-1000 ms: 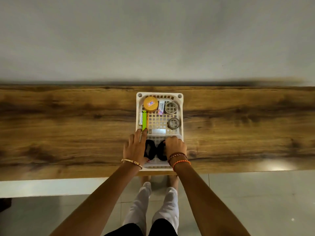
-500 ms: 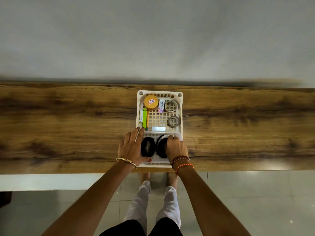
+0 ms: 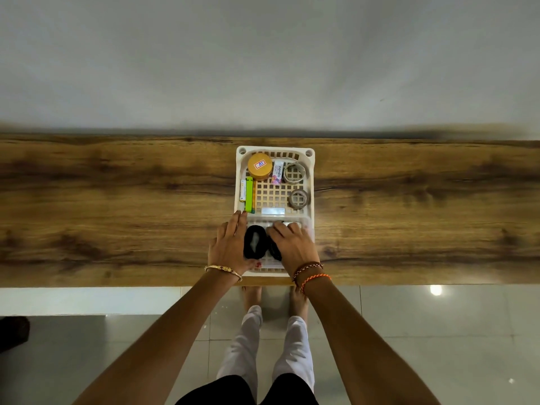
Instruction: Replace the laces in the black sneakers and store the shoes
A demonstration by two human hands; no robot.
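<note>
Flanking the black sneakers (image 3: 254, 241), both hands lie flat: left hand (image 3: 229, 248), right hand (image 3: 295, 247).

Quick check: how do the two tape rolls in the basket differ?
The far tape roll looks larger and paler, beige-white; the near tape roll looks smaller and greyer. The far one lies beside the small white tube; the near one lies alone by the basket's right wall. Both lie flat, with the grid floor showing through their centres.
</note>
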